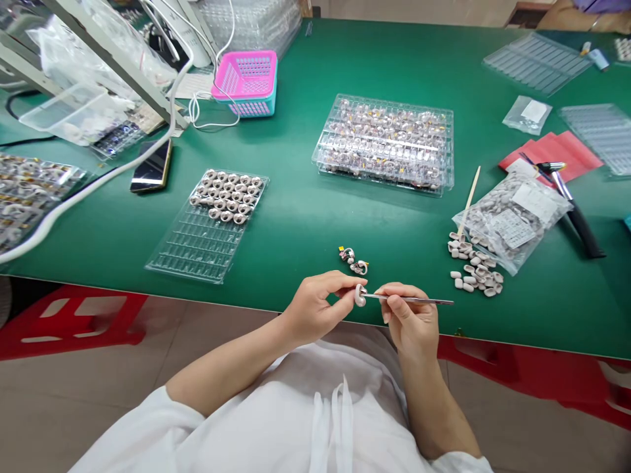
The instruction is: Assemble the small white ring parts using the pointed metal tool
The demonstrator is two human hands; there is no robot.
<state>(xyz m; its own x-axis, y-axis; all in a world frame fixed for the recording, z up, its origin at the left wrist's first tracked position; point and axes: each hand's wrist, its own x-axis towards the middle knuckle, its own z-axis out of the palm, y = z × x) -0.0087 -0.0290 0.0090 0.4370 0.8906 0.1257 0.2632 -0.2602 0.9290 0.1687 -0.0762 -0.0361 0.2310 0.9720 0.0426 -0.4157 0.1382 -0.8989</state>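
While the left hand (323, 303) pinches a small, pale, rounded plastic shell (359, 299) between thumb and fingertips, seemingly to steady it near the edge of a smooth green table (296, 217), the right hand (413, 316) closes its fingers around a slim silver metal tool (434, 302), held level, probably for control, its tip at the shell. Just beyond lie two tiny pale-and-dark looped parts (351, 261), likely within easy reach. Leftward, a clear ribbed plastic tray (192, 246) keeps pale pieces in rows, apparently for order; rightward, loose pale caps (482, 271) lie heaped.
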